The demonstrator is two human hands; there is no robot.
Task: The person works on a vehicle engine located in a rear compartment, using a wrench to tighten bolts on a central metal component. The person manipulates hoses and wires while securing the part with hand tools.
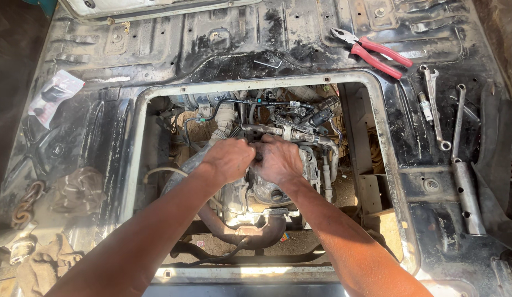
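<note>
Hands: left [229,159], right [277,160] gripping engine [267,190] part | hoses [223,124] crowd | pliers [372,51], wrenches [434,104] aside

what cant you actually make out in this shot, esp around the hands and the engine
- Head view: what the left hand and right hand pinch between them; the curled fingers hide it, so each grip is unclear.
- Head view: the top of the engine under both hands.
- Head view: the contents of the plastic packet, too small to tell.
- Head view: the socket tube and the dark flap beside it, cut off near the right edge.
</note>
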